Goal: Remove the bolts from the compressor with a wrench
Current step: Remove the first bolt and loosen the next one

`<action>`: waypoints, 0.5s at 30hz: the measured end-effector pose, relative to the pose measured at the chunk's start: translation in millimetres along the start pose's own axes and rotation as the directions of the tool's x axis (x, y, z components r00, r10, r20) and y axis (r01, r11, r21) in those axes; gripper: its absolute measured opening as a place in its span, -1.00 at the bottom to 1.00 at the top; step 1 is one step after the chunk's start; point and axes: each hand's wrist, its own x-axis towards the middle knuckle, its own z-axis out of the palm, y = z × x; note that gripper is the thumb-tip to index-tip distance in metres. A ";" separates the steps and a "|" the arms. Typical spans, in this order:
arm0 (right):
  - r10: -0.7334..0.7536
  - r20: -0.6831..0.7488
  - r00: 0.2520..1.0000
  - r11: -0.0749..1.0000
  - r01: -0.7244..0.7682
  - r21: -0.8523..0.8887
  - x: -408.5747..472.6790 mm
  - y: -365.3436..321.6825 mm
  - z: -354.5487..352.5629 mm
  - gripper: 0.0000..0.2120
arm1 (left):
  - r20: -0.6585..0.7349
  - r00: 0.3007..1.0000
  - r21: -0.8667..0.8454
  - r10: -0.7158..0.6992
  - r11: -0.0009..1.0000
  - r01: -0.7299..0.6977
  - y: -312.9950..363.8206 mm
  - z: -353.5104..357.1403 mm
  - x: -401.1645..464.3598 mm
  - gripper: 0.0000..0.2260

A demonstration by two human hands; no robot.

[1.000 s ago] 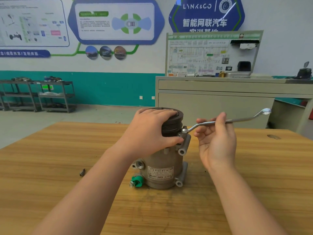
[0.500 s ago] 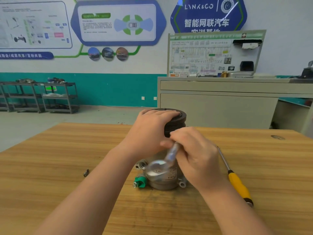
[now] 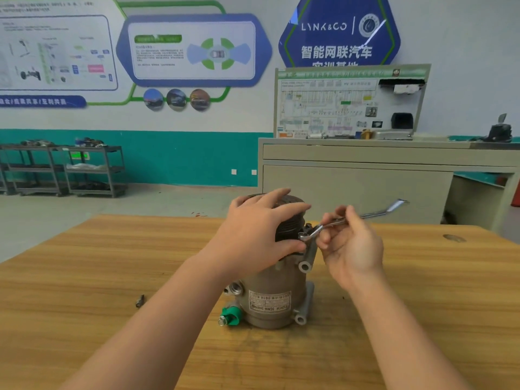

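The compressor [image 3: 271,294] stands upright near the middle of the wooden table [image 3: 84,277], pulley end up. It looks heavy, rigid metal, likely steady but prone to twist under torque, so my left hand [image 3: 259,235] curls over the pulley top to brace it. My right hand [image 3: 351,246] pinches the wrench [image 3: 351,219] mid-shank, its ring end seated by the upper mounting ear where a bolt sits. A loose bolt [image 3: 139,300] lies well apart to the left
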 end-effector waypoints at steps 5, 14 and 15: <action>0.111 0.054 0.992 0.994 -0.112 0.006 7.0 -3.8 1.0 -0.71 | 0.116 0.989 0.193 0.094 0.974 -0.115 6.5 -9.8 14.2 -0.66; -0.076 0.084 0.994 0.994 0.069 0.081 -4.5 -5.1 6.6 -0.70 | 0.041 0.983 0.133 0.178 0.974 -0.182 3.5 -3.8 9.1 -0.77; -0.076 0.088 0.993 0.992 0.066 0.110 -4.2 -7.3 6.7 -0.70 | 0.025 0.986 0.115 0.168 0.979 -0.170 5.1 -3.2 9.7 -0.78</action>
